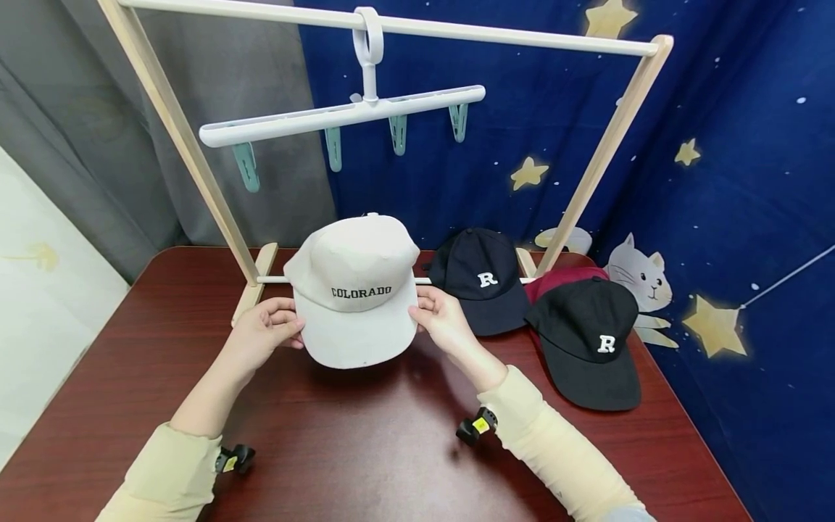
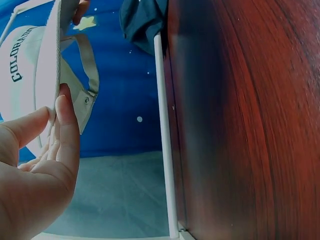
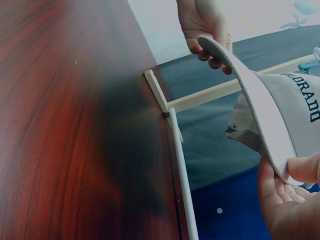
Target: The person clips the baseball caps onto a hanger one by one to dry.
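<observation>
A white cap (image 1: 361,264) with COLORADO across its front is held up by both hands, its brim toward me. My left hand (image 1: 266,330) pinches the brim's left edge between thumb and fingers. On the opposite edge my right hand (image 1: 441,317) pinches the brim the same way, thumb on top. In the wrist views the brim (image 2: 49,60) hangs clear of the table, and the back strap (image 2: 89,62) shows behind it. Above the cap, a white hanger (image 1: 339,114) with several teal clips hangs from the rack's top bar (image 1: 509,34).
Two dark caps marked R, one navy (image 1: 479,275) and one black (image 1: 587,337), lie on the right of the table. Part of a dark red cap (image 1: 554,280) shows between them. The rack's wooden posts (image 1: 603,152) stand at both sides on the brown table (image 1: 391,449).
</observation>
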The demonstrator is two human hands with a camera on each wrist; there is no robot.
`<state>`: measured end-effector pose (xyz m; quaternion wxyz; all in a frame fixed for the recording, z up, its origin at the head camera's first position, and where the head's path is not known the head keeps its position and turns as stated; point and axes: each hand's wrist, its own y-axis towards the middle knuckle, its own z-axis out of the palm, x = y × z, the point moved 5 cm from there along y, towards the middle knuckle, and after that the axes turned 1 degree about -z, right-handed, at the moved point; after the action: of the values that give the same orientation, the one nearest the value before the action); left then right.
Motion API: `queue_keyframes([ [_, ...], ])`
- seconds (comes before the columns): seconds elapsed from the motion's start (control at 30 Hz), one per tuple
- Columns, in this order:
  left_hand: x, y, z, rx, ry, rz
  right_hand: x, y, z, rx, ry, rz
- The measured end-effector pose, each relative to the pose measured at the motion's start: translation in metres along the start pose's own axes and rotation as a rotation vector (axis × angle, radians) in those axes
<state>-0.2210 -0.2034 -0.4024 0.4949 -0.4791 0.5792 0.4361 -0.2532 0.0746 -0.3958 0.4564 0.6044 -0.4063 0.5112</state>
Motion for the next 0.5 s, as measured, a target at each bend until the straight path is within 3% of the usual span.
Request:
queue_keyframes([
  [0.5,-0.001,-0.003,-0.021,-0.032,0.011,0.013,0.001,0.013,0.019,-0.02,0.062,0.013],
])
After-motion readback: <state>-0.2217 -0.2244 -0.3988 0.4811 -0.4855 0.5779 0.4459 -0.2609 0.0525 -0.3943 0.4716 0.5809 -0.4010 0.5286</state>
